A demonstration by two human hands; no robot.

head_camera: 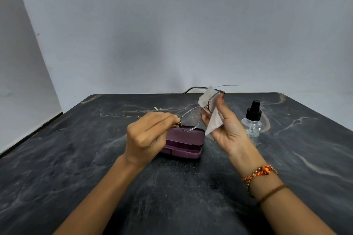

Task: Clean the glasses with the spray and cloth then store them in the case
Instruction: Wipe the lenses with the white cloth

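Above a closed purple case (184, 142), the left hand (149, 135) pinches the wire-framed glasses (198, 109) at one hinge while the right hand (227, 129) presses a white cloth (213, 120) around the far lens; a hard rub risks bending the thin frame.

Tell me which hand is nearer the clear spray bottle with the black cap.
Right. The right hand, holding the white cloth, is just beside the spray bottle; the left hand is across the purple case.
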